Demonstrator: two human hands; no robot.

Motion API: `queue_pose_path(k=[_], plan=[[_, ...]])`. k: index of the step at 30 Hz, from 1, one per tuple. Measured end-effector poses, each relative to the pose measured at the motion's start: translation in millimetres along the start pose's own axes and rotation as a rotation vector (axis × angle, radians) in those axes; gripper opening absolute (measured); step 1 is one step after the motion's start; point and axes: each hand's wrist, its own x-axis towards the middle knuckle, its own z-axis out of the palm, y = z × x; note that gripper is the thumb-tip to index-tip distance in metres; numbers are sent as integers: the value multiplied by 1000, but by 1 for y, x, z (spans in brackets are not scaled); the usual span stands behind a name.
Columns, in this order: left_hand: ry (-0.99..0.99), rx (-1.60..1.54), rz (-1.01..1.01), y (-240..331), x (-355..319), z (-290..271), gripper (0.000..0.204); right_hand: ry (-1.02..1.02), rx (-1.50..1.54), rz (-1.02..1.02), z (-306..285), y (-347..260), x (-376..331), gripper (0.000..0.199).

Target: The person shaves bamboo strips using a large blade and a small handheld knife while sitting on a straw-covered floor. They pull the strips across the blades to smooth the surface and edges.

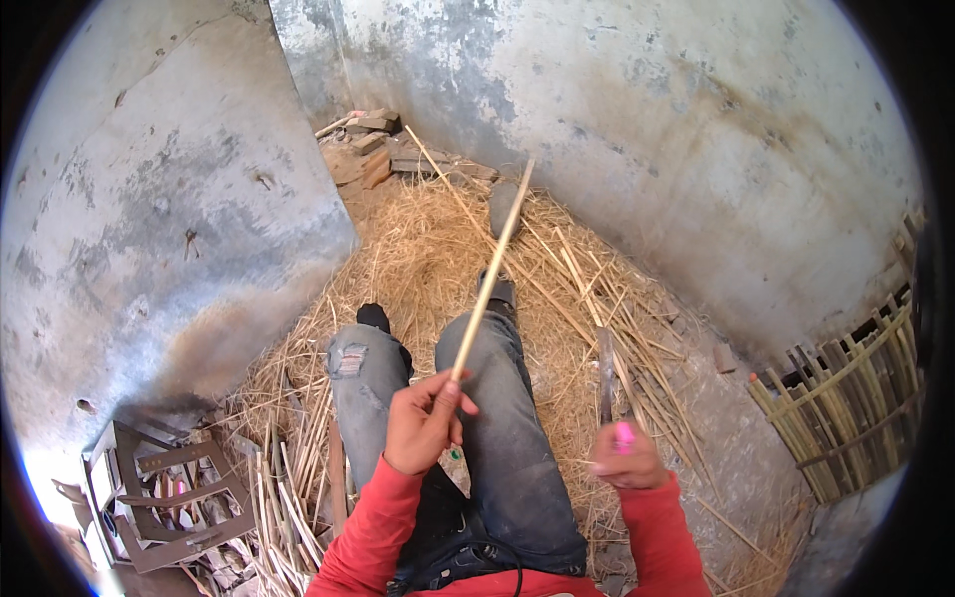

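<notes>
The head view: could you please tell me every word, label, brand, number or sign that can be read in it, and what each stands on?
There is no readable text in this view. The wall shows only stains and worn paint. No lettering can be made out on the pale stick in the left hand or on the knife in the right hand, which is blurred.
</notes>
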Motion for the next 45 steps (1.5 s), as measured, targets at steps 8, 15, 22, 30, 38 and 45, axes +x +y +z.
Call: queue_pose_path(k=[8, 15, 22, 30, 38, 45], plan=[[-152, 52, -24, 15, 1, 0, 34, 945, -1298, 58, -115, 38, -113, 35], [-541, 286, -27, -33, -38, 66, 46, 693, -639, -143, -41, 103, -65, 44], [-734, 770, 220, -66, -83, 103, 75, 881, -78, -187, -28, 127, -97, 22], [-860, 905, 553, -49, -91, 58, 64, 1779, 432, -436, -164, 213, -264, 30], [-311, 818, 835, -25, -75, 58, 48, 2221, 547, -402, -169, 241, -364, 51], [-339, 774, 808, -34, -76, 65, 44, 2302, 486, -582, -187, 220, -417, 47]])
